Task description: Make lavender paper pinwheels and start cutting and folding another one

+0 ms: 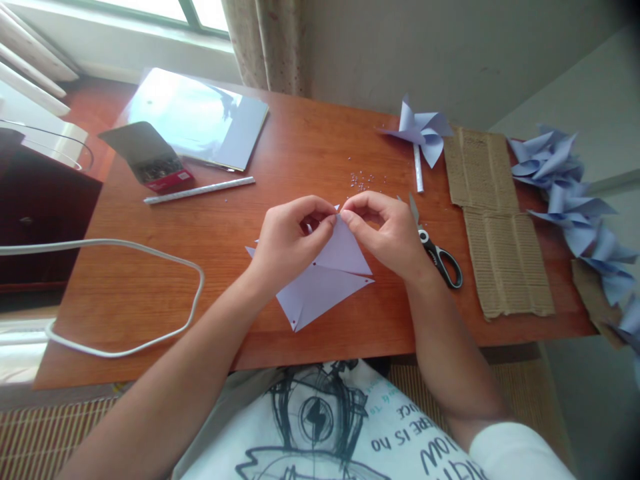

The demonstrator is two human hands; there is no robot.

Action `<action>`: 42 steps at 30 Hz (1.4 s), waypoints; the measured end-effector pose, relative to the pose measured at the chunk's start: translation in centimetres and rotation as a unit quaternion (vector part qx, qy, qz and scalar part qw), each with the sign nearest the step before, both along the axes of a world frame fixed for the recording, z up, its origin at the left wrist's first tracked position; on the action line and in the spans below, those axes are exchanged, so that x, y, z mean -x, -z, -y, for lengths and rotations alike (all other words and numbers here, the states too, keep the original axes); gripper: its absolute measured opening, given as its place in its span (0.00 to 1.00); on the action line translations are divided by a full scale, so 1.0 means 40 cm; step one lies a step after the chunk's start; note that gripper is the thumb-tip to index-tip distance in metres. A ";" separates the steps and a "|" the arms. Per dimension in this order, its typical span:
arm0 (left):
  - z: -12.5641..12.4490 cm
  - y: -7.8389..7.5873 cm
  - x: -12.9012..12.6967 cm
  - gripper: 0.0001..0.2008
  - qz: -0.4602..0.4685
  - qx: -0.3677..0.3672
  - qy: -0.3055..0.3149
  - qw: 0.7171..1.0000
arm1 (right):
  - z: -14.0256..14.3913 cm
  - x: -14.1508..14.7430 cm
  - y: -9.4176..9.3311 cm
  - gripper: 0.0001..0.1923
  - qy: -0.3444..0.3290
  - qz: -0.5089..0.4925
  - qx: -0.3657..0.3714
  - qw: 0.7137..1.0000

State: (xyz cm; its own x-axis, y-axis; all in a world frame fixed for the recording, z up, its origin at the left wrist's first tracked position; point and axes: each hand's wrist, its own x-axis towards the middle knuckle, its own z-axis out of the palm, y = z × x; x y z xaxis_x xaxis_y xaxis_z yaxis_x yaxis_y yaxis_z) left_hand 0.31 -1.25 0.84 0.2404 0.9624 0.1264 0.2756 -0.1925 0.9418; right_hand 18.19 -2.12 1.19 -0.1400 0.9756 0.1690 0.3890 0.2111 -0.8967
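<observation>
A pale lilac cut paper square [325, 280] lies on the wooden table [220, 267], slit into triangular flaps with small holes at the tips. My left hand [287, 240] pinches one flap's tip near the paper's top. My right hand [385, 230] pinches the same raised flap from the right, fingertips meeting the left hand's. Both hands rest over the paper's upper part and hide its middle.
Black-handled scissors [435, 250] lie just right of my right hand. A finished paper pinwheel [423, 133] on a stick lies behind, a pile of pinwheels [575, 193] far right, corrugated cardboard [495, 227], a pin box [155, 167], a white stick [200, 190], paper sheets [200, 117], a white cable [125, 293].
</observation>
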 end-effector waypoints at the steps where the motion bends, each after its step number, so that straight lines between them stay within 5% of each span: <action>1: 0.000 0.000 0.000 0.05 -0.003 -0.003 -0.001 1.000 | 0.000 -0.001 0.000 0.04 -0.002 0.002 -0.003 1.000; 21: 0.008 -0.002 -0.005 0.04 -0.043 -0.049 -0.011 0.998 | 0.005 0.017 -0.010 0.06 0.032 0.143 -0.152 0.978; 24: 0.007 -0.002 -0.003 0.04 -0.028 -0.046 -0.028 0.998 | 0.008 0.023 -0.008 0.04 0.047 0.098 -0.119 0.987; 27: 0.006 -0.002 -0.002 0.03 0.009 -0.031 -0.035 0.999 | 0.005 0.017 -0.005 0.06 0.031 -0.036 -0.004 0.999; 33: 0.005 0.000 0.001 0.05 0.065 0.004 -0.032 0.997 | -0.008 -0.001 0.010 0.10 -0.031 -0.203 0.145 0.968; 42: 0.003 -0.005 0.000 0.04 0.035 -0.008 -0.056 0.998 | 0.002 0.020 0.010 0.04 0.028 -0.052 -0.004 0.998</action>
State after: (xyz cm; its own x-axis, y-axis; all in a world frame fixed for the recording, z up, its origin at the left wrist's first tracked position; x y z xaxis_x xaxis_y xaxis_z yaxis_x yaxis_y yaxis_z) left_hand 0.31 -1.37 1.03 0.1220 0.9803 0.1551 0.2290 -0.1799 0.9567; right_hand 17.41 -2.20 0.80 -0.0666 0.9801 0.1869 0.3043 0.1983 -0.9317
